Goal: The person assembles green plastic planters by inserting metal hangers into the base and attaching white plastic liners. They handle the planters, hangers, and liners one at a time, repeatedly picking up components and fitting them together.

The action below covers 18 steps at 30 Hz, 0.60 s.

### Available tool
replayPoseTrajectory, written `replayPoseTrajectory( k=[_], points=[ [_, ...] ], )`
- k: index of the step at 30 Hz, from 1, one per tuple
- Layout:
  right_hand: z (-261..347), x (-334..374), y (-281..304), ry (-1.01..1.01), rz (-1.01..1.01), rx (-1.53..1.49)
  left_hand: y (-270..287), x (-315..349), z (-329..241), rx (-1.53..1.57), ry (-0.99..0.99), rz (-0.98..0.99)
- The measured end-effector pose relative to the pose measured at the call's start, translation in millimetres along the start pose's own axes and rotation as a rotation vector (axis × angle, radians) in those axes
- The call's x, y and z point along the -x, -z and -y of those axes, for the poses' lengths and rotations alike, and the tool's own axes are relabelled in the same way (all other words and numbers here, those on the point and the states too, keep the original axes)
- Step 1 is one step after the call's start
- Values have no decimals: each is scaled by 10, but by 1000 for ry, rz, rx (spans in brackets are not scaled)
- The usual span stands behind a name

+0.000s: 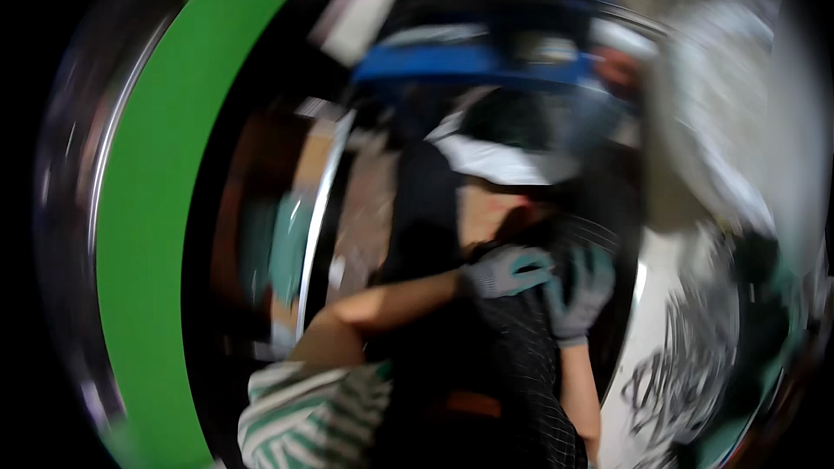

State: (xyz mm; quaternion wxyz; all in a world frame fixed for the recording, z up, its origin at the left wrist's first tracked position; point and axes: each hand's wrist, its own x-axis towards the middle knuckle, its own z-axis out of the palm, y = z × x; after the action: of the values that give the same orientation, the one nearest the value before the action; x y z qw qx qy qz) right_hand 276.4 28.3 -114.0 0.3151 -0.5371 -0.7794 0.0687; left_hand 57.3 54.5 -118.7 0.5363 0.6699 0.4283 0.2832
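Observation:
Both my hands wear grey-white work gloves with teal patches, and motion blurs them. My left hand [512, 272] reaches across to the right, its fingers curled round beside dark pinstriped cloth [530, 339]; anything between them is hidden. Close by on the right is my right hand [580, 291], pointing away from me against the same dark cloth; its fingers are too smeared to read. A green-and-white striped sleeve [313, 412] covers my left upper arm. Just beyond the hands lie a tan, box-like shape [488, 213] and a white piece [495, 161] with a dark green patch.
A bright green panel [148, 234] curves along the left, with a shiny metal edge [323, 208] nearer the middle. Ahead stands a blue frame or bench [434, 61]. Clear plastic wrapping [725, 87] bulges at the right, above a white surface with dark scrawled marks [673, 373].

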Motion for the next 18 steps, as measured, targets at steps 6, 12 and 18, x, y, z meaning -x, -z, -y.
replayPoseTrajectory(
  k=[6, 12, 18],
  points=[
    [-115, 83, -64, 97, 42, 65, 1099, 875, -25, -260, -134, -905],
    [-211, 125, -103, 95, 56, 155, 1826, 2781, 2242, -811, 981, -1160],
    [81, -112, -49, 8, 107, 139, 1234, 5168, 2887, -925, 1410, -1160]
  ],
)
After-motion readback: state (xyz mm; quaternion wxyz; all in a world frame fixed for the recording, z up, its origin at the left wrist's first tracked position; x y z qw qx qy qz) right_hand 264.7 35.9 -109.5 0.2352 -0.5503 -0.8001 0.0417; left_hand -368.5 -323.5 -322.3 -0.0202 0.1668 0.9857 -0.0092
